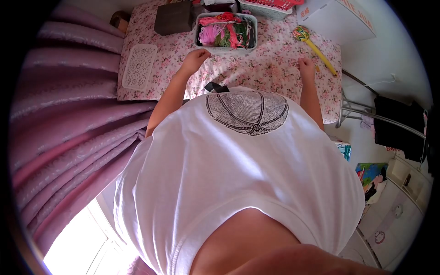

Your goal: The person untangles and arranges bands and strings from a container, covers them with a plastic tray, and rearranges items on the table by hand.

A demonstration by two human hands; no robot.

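My left hand [197, 59] is over the floral tablecloth [172, 50], just below the near left corner of a grey basket [227, 50]. Its fingers are closed in a pinch, and anything between them is too small to make out. Bundles of pink, red and green cord [224, 33] fill the basket. On the right, my right hand [307, 67] is closed above the cloth, near a yellow stick [322, 57] with a colourful patterned round head [301, 33]. Whatever that hand might hold is hidden.
A white lattice tray [139, 67] lies at the table's left. Behind stand a dark box [173, 18], a red basket [277, 3] and a white carton [337, 20]. Purple curtains [73, 87] hang left; a metal rack [389, 118] with black cloth stands right.
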